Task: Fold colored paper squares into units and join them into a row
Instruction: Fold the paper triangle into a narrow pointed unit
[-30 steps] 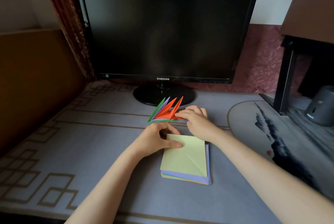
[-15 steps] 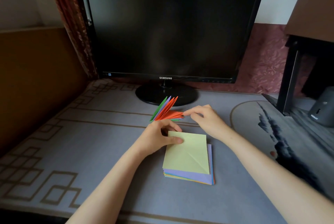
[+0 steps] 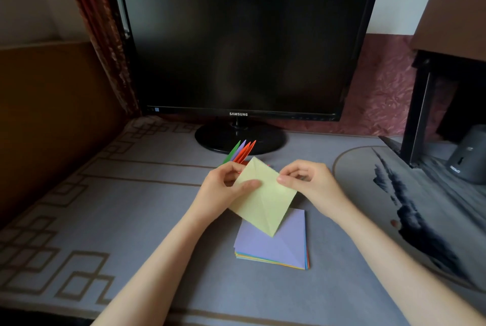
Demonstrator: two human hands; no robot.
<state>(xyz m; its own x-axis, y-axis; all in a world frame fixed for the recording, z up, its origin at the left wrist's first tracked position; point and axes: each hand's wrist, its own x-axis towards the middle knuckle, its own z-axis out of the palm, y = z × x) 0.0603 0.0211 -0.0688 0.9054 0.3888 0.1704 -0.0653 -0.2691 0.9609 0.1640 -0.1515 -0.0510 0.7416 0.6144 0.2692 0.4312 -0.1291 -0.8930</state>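
1. The paper square (image 3: 263, 199) is a plain pale yellow-green.
2. The stack of squares (image 3: 276, 245) has a lilac top sheet, and its edges show thin bands of orange, blue, green and yellow.
3. The folded units (image 3: 240, 152) fan out in green, lilac and orange points.
4. The table (image 3: 131, 220) has a grey cover with tan lines forming interlocked squares.
5. The round mat (image 3: 368, 168) is grey with a tan rim and black brush-stroke marks.
6. The monitor (image 3: 242, 36) is black with white lettering.
7. The curtain (image 3: 100, 36) is dark red with a paler pattern.
8. The wall band (image 3: 381, 94) is maroon with a leafy texture.
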